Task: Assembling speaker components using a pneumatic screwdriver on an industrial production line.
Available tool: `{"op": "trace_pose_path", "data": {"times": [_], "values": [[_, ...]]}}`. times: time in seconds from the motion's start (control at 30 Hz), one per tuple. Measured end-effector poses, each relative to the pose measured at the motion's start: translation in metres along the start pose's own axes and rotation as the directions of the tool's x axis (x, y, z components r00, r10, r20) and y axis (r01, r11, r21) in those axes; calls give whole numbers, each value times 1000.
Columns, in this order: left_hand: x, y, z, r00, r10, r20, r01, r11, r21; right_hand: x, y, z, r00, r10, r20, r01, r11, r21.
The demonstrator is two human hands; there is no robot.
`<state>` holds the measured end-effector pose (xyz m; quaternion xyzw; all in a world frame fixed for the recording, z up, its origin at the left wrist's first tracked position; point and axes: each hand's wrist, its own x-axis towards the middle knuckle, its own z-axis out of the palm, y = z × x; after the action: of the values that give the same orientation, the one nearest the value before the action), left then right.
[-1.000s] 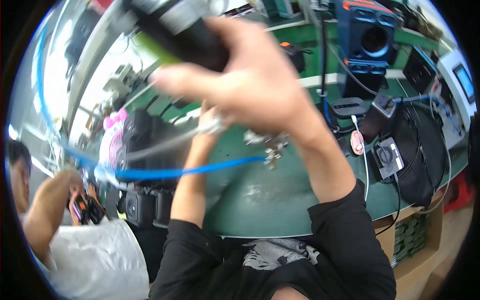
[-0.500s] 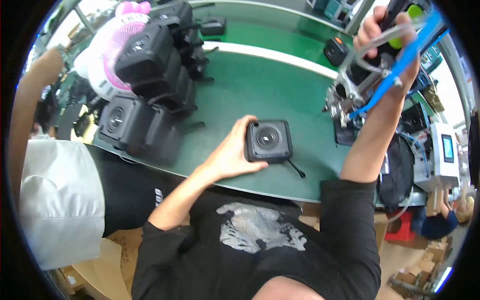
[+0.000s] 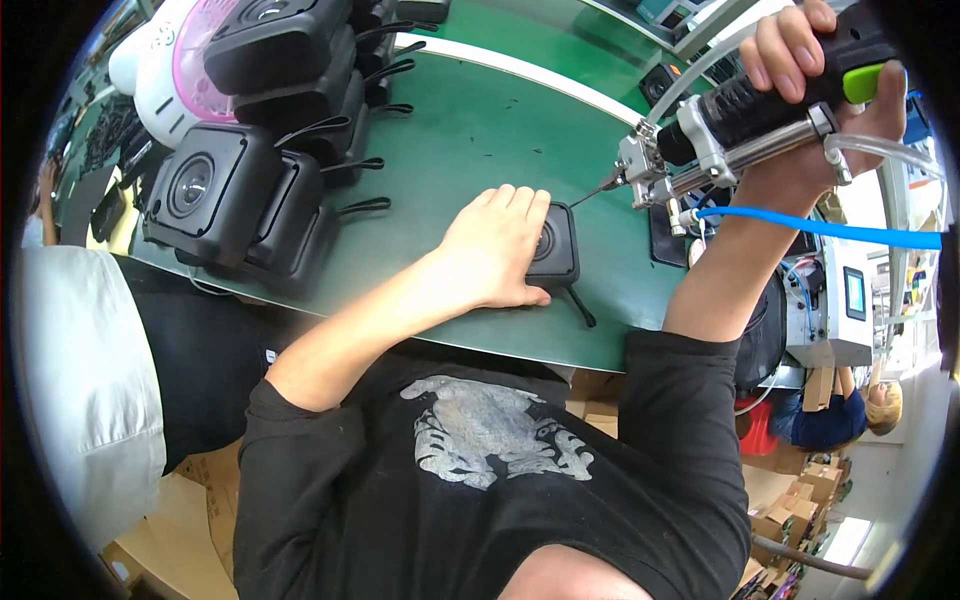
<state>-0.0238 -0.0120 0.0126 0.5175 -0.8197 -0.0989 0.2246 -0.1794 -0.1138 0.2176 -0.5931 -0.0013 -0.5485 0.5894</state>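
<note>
Boxy black speaker (image 3: 564,245) lying face-up on the green bench (image 3: 460,130), the black-and-silver powered screwdriver (image 3: 730,108) tilted, thin bit right by its corner!

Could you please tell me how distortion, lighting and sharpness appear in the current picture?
Head view: the edges of the green table bow; head view: the left hand is brightly lit; head view: the black power screwdriver looks fairly sharp.
</note>
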Motion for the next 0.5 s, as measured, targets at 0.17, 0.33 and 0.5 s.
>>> {"op": "trace_pose_path", "data": {"times": [0.17, 0.33, 0.5], "values": [[0, -2, 6, 999, -16, -32, 17, 1000, 24, 15, 5, -44, 921, 167, 352, -204, 977, 69], [1, -3, 6, 1000, -18, -2, 18, 993, 114, 3, 16, -28, 950, 49, 307, -70, 996, 56], [1, -1, 7, 1000, -10, -20, 12, 993, 116, 22, -3, -59, 973, 21, 230, -39, 997, 73]]}}
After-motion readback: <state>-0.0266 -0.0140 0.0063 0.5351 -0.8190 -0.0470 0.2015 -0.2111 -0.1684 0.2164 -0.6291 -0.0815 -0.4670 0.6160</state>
